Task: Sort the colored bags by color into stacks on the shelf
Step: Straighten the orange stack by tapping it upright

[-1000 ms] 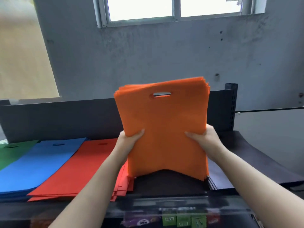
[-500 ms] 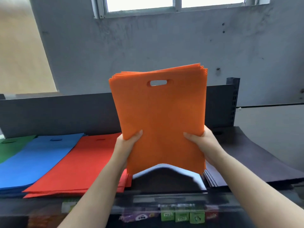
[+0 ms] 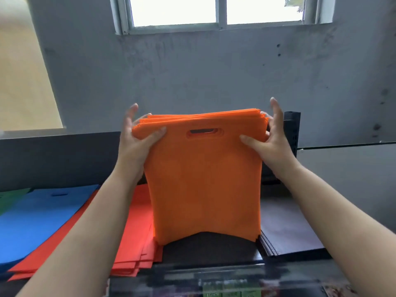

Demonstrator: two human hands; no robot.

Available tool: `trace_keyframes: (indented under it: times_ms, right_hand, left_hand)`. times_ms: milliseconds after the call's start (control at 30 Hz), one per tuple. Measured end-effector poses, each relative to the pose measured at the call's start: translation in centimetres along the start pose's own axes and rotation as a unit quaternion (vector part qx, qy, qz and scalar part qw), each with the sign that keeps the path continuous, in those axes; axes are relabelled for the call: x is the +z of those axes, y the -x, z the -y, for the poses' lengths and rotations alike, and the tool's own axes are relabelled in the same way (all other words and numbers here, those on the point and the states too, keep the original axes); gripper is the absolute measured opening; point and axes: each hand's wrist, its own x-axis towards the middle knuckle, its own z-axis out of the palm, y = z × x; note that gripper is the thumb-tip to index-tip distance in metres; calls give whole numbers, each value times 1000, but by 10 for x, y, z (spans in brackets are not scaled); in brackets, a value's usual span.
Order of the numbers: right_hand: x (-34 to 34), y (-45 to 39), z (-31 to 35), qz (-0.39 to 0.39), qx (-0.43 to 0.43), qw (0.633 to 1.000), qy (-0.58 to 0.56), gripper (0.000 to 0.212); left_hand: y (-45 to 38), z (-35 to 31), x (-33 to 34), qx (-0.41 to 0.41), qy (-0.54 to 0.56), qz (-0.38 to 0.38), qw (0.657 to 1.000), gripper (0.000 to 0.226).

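On the shelf (image 3: pixel 205 251) we see flat stacks side by side: a sliver of green bags (image 3: pixel 11 196) at the far left, then blue bags (image 3: pixel 40 219), then red bags (image 3: pixel 137 239) whose near edges are fanned unevenly. To the right lies a pile of dark bags (image 3: pixel 287 230), its colour hard to tell beyond blackish. A dark back panel (image 3: pixel 60 157) runs behind the stacks, with a black perforated upright post (image 3: pixel 291 129) at its right end; behind are a grey wall (image 3: pixel 214 71) and a window (image 3: pixel 216 9).

The bundle of orange bags (image 3: pixel 203 179) stands upright between the red and dark stacks, its bottom edge resting on the shelf and bowed upward in the middle. It hides part of the red stack and the back panel.

Our left hand (image 3: pixel 137 138) grips the bundle's upper left corner, thumb on the front. Our right hand (image 3: pixel 270 138) grips the upper right corner likewise, index finger raised above the edge.
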Motion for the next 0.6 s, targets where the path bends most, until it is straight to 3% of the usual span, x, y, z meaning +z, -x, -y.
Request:
trace_keyframes:
  times_ms: [100,233,433,600]
  right_hand:
    - [-1,-10,16,2,-91,984,154,75]
    - [2,-14,19,-8,-119,955,272,48]
    - [7,-8,20,-84,-123,951,270,36]
    - [8,-8,23,-43,-137,947,289,54]
  left_hand:
    - [-6,-9,-1,81,-102,-5,991,60]
    - [-9,-11,-3,81,-154,-1,985,23]
    - [-12,-9,-6,91,-186,-28,978,19]
    - [-12,-13,-8,130,-255,1,958,20]
